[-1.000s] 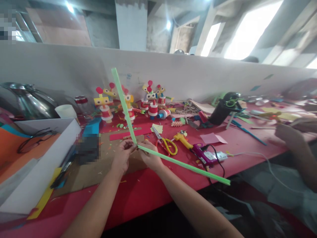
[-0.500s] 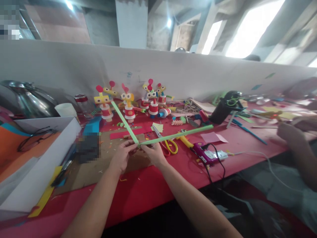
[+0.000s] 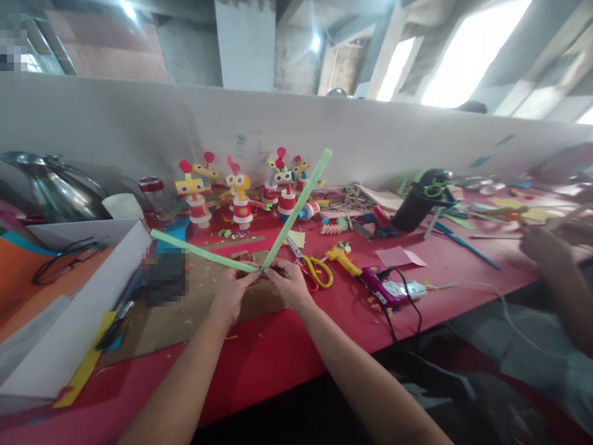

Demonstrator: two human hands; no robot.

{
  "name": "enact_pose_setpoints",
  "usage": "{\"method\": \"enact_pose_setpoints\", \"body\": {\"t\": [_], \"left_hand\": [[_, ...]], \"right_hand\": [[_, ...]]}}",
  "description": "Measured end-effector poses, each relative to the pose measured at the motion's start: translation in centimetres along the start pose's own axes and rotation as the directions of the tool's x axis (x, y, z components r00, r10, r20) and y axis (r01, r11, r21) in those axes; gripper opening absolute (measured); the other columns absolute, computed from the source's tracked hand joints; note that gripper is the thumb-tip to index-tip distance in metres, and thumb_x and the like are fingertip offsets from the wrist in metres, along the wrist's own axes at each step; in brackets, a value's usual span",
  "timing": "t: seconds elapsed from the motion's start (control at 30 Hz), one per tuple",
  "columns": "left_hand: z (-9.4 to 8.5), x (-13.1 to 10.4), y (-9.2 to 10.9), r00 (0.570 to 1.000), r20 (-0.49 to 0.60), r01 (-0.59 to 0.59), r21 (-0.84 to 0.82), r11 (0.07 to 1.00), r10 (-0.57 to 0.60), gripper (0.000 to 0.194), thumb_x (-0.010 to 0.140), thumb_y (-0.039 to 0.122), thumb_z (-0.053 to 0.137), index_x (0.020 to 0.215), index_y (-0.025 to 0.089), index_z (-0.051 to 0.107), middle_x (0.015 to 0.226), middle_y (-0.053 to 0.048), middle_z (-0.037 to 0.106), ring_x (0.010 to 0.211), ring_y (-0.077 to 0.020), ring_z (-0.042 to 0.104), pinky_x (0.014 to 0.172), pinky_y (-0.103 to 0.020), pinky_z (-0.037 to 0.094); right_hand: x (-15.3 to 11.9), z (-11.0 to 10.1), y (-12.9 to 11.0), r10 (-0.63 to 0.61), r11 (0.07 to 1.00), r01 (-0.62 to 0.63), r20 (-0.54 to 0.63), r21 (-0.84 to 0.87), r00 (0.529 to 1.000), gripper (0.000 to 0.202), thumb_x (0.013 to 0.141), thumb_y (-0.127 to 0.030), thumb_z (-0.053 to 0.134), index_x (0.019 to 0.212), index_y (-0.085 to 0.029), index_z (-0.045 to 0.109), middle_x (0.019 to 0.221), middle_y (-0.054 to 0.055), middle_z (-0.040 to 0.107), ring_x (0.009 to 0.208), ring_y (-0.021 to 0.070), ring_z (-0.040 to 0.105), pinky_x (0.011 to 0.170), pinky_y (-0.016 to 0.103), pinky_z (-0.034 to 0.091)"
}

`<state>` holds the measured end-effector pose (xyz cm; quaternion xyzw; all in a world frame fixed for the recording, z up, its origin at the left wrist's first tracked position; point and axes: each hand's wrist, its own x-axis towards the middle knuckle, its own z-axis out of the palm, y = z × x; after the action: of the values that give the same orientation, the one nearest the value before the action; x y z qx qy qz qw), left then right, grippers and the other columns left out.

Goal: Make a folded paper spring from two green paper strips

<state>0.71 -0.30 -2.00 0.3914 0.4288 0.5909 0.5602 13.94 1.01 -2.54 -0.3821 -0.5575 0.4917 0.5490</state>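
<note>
Green strips [image 3: 297, 211] met in a pinched corner at the centre of the frame.
The left hand [image 3: 232, 292] and right hand [image 3: 290, 285] gripped that corner by the fingertips; this looked like folding, the next crease probably calling for steady pressure.

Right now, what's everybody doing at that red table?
One person's left hand and right hand pinch green strips where they meet, above a piece of cardboard, making a wide V. Little figures with big eyes stand farther back on the table. Scissors and a yellow glue gun lie to the right. At the right edge, another person's hand shows, but it's too blurry to tell what it's doing.
</note>
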Motion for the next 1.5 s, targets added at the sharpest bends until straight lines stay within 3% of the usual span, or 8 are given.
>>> {"method": "enact_pose_setpoints", "body": {"t": [0.13, 0.37, 0.77, 1.1, 1.5], "left_hand": [[0.1, -0.1, -0.2, 0.999, -0.030, -0.035, 0.052, 0.998, 0.036, 0.025, 0.056, 0.025, 0.078, 0.076, 0.015, 0.067, 0.064, -0.001, 0.063, 0.060, -0.0114, 0.055, 0.063, -0.024, 0.040], [0.1, -0.1, -0.4, 0.996, -0.080, -0.047, 0.007, 0.999, 0.048, 0.020, 0.055, 0.021, 0.077, 0.070, 0.014, 0.066, 0.057, 0.002, 0.060, 0.056, -0.0096, 0.051, 0.058, -0.023, 0.037], [-0.1, 0.2, -0.6, 0.996, -0.086, -0.039, -0.029, 0.999, 0.036, 0.025, 0.055, 0.026, 0.079, 0.074, 0.014, 0.068, 0.065, -0.002, 0.065, 0.063, -0.0135, 0.058, 0.063, -0.026, 0.043], [0.8, -0.3, 0.4, 0.995, -0.077, 0.048, -0.212, 0.976, -0.066, 0.020, 0.052, 0.022, 0.079, 0.067, 0.014, 0.068, 0.063, -0.002, 0.067, 0.057, -0.0121, 0.059, 0.059, -0.025, 0.043], [0.1, -0.4, -0.1, 0.994, -0.089, -0.060, 0.058, 0.996, 0.065, 0.024, 0.056, 0.028, 0.078, 0.074, 0.015, 0.068, 0.063, -0.001, 0.066, 0.062, -0.0142, 0.060, 0.063, -0.026, 0.044]], "right_hand": [[0.0, 0.0, 0.3, -0.034, 0.999, 0.033, -0.028, -0.035, 0.999, 0.014, 0.072, -0.031, 0.062, 0.070, -0.017, 0.061, 0.063, 0.000, 0.060, 0.059, 0.0135, 0.055, 0.056, 0.024, 0.043], [0.0, 0.2, 0.4, -0.043, 0.997, 0.044, -0.004, 0.071, 0.999, 0.018, 0.074, -0.031, 0.063, 0.086, -0.017, 0.064, 0.072, 0.001, 0.064, 0.062, 0.0127, 0.058, 0.060, 0.024, 0.046], [0.0, 0.1, 0.5, 0.015, 0.997, -0.014, -0.012, 0.077, 1.000, 0.016, 0.069, -0.029, 0.066, 0.080, -0.017, 0.068, 0.069, 0.002, 0.066, 0.062, 0.0133, 0.059, 0.060, 0.025, 0.047], [0.0, 0.1, 0.7, 0.014, 0.997, -0.011, -0.040, 0.074, 0.999, 0.012, 0.071, -0.027, 0.064, 0.078, -0.017, 0.066, 0.066, 0.000, 0.063, 0.061, 0.0127, 0.058, 0.060, 0.024, 0.045], [-0.5, 0.5, 0.2, -0.007, 0.999, 0.009, -0.052, 0.036, 0.999, 0.016, 0.073, -0.033, 0.063, 0.072, -0.017, 0.061, 0.063, -0.001, 0.059, 0.058, 0.0120, 0.053, 0.057, 0.023, 0.041]]}}
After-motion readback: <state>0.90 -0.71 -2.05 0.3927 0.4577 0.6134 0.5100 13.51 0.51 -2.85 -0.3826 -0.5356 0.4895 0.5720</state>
